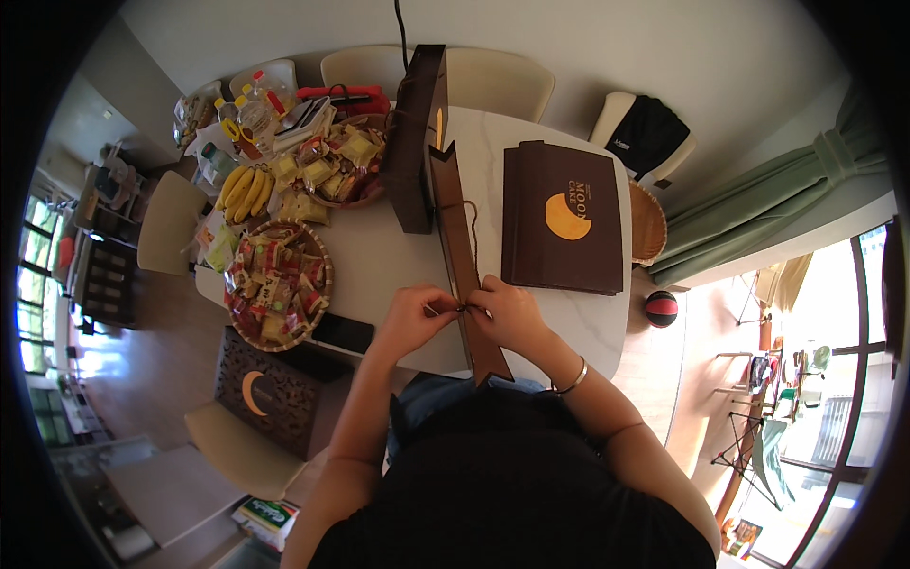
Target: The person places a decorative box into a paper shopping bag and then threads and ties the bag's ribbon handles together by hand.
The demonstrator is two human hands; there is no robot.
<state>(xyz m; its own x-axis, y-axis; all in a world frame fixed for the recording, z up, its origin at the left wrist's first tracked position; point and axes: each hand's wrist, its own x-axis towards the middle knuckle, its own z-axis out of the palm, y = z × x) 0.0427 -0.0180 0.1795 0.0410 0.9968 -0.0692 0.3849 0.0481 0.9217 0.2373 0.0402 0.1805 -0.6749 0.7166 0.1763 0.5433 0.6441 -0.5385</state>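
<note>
A brown paper gift bag [449, 227] stands on the white marble-look table in front of me, seen from above with its top edge running away from my body. My left hand [416, 316] and my right hand [513, 311] meet over its near half. Their fingertips pinch a small piece of dark cord at the bag's rim; the fingers partly hide it. From the bag's far half a brown cord handle [475, 231] loops out to the right. Just beyond, to the left, a dark brown upright bag [414, 142] stands close against it.
Flat brown mooncake bags [551, 256] lie stacked at right. To the left are a wicker basket [328, 284] of wrapped snacks, bananas [245, 193], a second snack basket [353, 205] and bottles [252, 117]. A black phone [344, 333] lies by the near edge; a patterned box [266, 391] rests on a chair.
</note>
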